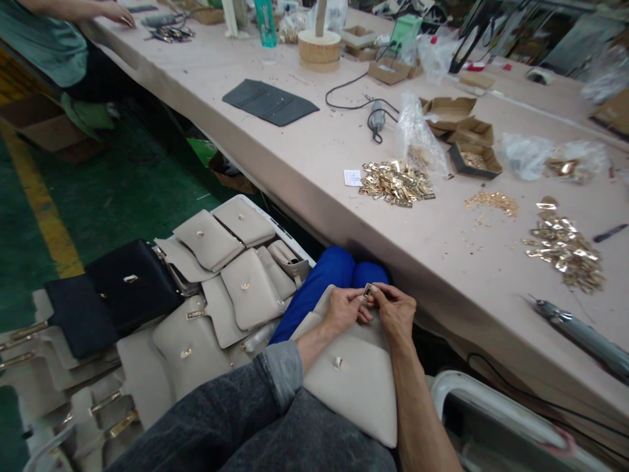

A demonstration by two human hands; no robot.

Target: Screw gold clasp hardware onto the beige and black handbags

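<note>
A beige leather bag (354,383) lies across my lap, its small gold stud facing up. At its far edge both hands pinch a small gold metal clasp (367,292). My left hand (344,308) grips it from the left, fingers closed. My right hand (396,309) holds it from the right, fingers curled on the piece. Both hands rest against the bag's top edge, just below the table's front edge.
Beige and black bags (216,275) are piled on the floor at my left. On the long pink table (304,151) lie gold clasps (396,183), more gold parts (565,249), cardboard boxes (472,157), a dark leather panel (270,101) and an electric screwdriver (584,334). Another person's arm (83,10) rests far left.
</note>
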